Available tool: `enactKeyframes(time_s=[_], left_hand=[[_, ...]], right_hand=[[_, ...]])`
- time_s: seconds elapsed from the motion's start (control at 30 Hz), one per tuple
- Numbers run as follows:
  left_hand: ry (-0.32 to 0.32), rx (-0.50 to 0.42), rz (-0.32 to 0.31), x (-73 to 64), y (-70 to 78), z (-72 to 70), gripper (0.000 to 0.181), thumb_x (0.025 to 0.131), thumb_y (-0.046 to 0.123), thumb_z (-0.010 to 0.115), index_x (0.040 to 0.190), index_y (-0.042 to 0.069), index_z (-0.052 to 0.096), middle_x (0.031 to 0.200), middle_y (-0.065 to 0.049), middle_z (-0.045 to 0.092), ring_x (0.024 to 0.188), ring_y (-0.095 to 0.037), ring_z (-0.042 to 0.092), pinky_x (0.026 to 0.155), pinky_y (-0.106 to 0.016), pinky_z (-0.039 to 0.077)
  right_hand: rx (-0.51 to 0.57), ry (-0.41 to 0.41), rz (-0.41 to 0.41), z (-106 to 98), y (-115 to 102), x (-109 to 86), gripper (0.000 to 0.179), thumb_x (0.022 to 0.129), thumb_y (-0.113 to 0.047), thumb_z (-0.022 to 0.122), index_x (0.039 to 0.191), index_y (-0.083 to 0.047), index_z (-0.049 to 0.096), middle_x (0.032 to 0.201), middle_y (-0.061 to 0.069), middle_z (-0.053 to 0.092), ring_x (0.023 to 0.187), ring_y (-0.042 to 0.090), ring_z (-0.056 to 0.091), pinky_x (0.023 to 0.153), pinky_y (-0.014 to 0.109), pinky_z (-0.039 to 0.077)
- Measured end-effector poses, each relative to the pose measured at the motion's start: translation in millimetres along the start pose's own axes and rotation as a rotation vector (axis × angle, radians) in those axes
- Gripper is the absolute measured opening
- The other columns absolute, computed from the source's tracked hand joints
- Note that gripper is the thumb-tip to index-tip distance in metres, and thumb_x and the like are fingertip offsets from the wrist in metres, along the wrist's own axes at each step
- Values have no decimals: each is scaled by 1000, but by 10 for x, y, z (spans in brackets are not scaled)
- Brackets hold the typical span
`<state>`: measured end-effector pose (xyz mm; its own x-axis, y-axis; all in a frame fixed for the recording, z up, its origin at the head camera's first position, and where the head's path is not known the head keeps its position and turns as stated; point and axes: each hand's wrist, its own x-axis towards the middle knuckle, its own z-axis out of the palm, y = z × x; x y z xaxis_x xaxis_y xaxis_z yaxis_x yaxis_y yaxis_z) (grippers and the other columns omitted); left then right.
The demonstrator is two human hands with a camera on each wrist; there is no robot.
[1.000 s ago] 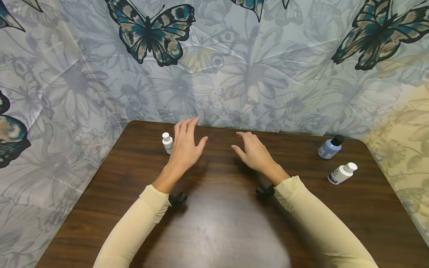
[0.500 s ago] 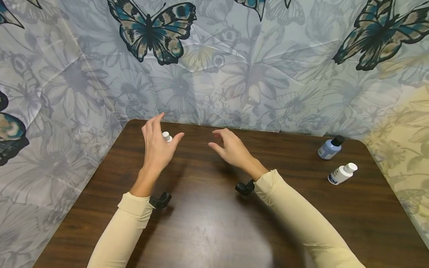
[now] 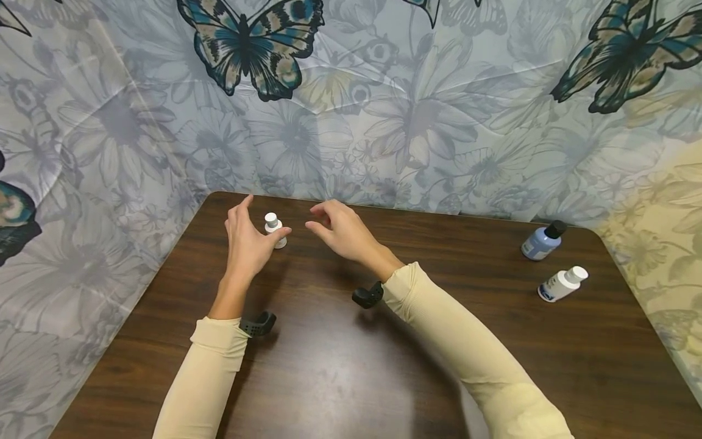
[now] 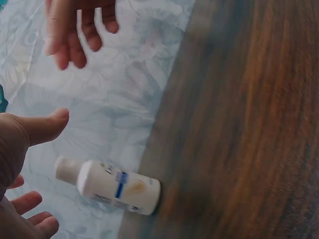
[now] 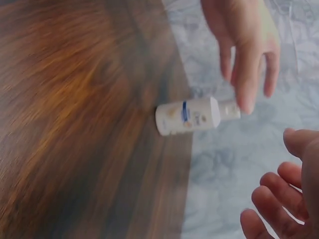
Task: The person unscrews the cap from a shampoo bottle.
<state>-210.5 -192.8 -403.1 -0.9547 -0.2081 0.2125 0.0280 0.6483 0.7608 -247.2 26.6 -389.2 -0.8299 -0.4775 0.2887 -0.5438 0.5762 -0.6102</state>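
A small white bottle with a white cap point(image 3: 271, 226) stands upright near the table's back left. My left hand point(image 3: 245, 245) is just left of it, fingers extended and thumb apart; in the head view the thumb overlaps the bottle's front. To the bottle's right hovers my right hand point(image 3: 347, 233), fingers loosely bent and thumb spread, holding nothing. Printed text and a blue band show on the bottle point(image 4: 122, 188) in the left wrist view. In the right wrist view a gap separates the bottle point(image 5: 187, 117) from my right hand point(image 5: 284, 194).
On the table's right side stand a blue bottle with a black cap point(image 3: 540, 242) and another white bottle point(image 3: 560, 285). The dark wooden table point(image 3: 340, 366) meets a butterfly-patterned cloth point(image 3: 384, 122) at its back edge.
Both hands have moved left. My left hand has passed to the far side of the white bottle, and my right hand has come closer to it. The bottles stay where they stood.
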Motion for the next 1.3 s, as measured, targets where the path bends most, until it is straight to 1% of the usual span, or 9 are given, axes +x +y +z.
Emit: enactKeyframes(time_s=[0.2,0.37,0.53,0.67,0.8,0.9,1.0,1.17,1.3], left_hand=[[-46,-43,-24,11,-133,39,106,85,34,85,161,6,17,159,-24,27,141,-43,35,115,-56,39],[-70,-72,-45,39,-219,82,105,85,35,84,161,5,18,156,-24,34,136,-44,44,109,-55,45],[-94,-71,-59,59,-306,117,103,86,38,83,160,3,21,153,-24,42,133,-44,48,108,-55,47],[-117,-67,-69,64,-378,141,94,88,36,81,157,1,28,149,-23,48,132,-43,51,110,-55,47],[-132,-43,-79,71,-423,157,76,92,33,77,150,0,41,145,-22,53,129,-42,55,107,-55,49],[-123,-25,-73,78,-428,172,61,94,30,73,143,0,51,140,-21,58,125,-41,60,102,-55,53],[-104,-23,-59,87,-420,193,53,96,28,71,139,0,56,134,-21,62,120,-38,65,98,-52,56],[-74,-32,-62,94,-413,215,48,96,26,71,135,1,60,126,-19,66,113,-35,70,93,-48,58],[-71,-27,-51,63,-425,218,48,95,27,73,135,1,61,124,-18,66,110,-35,71,92,-48,59]], right_hand=[[15,-29,-17,114,-125,119,39,102,-35,64,129,-6,65,116,7,68,103,25,65,88,32,54],[26,-41,-10,226,-194,228,38,101,-33,65,129,-7,64,120,7,68,105,23,66,88,32,55],[30,-72,29,352,-248,347,42,101,-34,65,134,-7,62,127,7,65,110,21,65,92,32,56],[25,-101,39,453,-273,429,49,101,-36,65,140,-7,58,131,8,64,119,22,62,97,34,54],[1,-142,23,528,-284,483,54,102,-37,63,146,-7,54,137,8,61,121,21,60,100,33,52],[-24,-148,5,561,-292,499,53,102,-36,63,146,-7,54,139,8,60,119,21,59,100,33,51],[-56,-132,-13,592,-285,512,48,102,-32,63,144,-8,57,137,8,62,118,22,60,99,34,51],[-69,-112,-14,613,-274,504,42,103,-29,63,140,-9,60,133,6,63,115,20,61,98,34,52],[-53,-111,4,627,-269,476,37,103,-30,62,135,-11,62,126,5,64,110,18,60,94,33,51]])
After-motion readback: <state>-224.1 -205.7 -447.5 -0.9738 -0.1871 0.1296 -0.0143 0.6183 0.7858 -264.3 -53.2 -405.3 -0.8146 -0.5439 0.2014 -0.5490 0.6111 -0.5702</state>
